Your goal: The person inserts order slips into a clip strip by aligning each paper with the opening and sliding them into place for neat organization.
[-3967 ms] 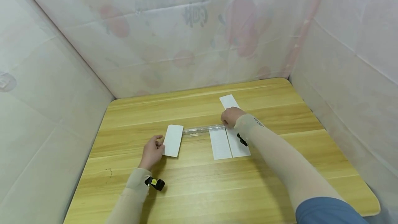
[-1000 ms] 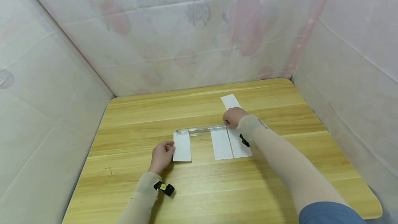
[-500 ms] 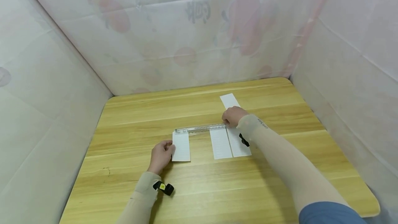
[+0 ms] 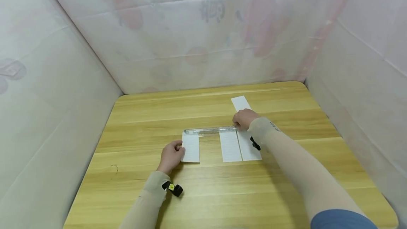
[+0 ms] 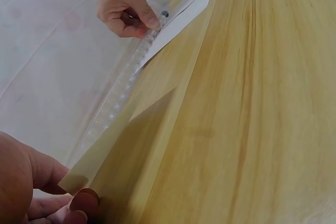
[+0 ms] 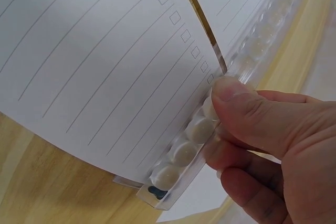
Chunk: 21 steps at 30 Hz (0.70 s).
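Observation:
My left hand (image 4: 170, 156) pinches the left edge of a narrow white paper sheet (image 4: 191, 148) between thumb and fingers. The sheet's top meets the left end of a clear plastic binding strip (image 4: 210, 130) with a row of round bumps. My right hand (image 4: 245, 118) pinches the strip near its right end, thumb (image 6: 231, 90) on top. Two more sheets, a middle one (image 4: 231, 146) and a right one (image 4: 249, 147), lie side by side with their tops at the strip. Printed lines and small checkboxes show on the paper (image 6: 105, 66) in the right wrist view. How firmly each sheet sits in the strip cannot be told.
Another white paper piece (image 4: 240, 102) lies beyond my right hand, partly hidden by it. Bare wood shows between the left and middle sheets. The wooden table (image 4: 203, 197) has pale printed curtains (image 4: 178, 45) standing at its back and sides.
Four seconds ago the left sheet was tilted beside the strip's left end; my left hand has brought it right, its top now at the strip. The right hand keeps its hold. Recently, little changes.

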Available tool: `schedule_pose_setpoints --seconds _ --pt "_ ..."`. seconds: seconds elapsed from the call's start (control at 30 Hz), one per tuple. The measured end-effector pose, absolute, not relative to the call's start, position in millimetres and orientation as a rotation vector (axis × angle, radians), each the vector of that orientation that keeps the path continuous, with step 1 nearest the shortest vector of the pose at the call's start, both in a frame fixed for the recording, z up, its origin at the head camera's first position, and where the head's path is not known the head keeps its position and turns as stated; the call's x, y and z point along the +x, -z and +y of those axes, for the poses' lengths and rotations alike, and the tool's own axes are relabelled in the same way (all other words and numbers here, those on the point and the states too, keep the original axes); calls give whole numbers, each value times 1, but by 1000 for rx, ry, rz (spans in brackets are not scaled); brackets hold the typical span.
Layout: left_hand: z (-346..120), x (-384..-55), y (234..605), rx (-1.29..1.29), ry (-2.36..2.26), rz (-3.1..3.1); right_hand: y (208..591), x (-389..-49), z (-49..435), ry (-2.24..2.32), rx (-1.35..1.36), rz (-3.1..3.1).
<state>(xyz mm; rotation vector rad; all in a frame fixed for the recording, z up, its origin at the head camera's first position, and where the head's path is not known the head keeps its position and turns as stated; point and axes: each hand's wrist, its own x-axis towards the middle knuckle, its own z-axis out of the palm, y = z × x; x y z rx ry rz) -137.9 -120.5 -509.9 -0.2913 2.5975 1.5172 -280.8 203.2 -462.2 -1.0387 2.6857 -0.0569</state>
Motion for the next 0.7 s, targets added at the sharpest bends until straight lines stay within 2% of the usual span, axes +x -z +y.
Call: schedule_pose_setpoints --seconds 0.7 --pt "-127 -141 504 -178 -1377 2693 452 -283 195 51 -1041 2681"
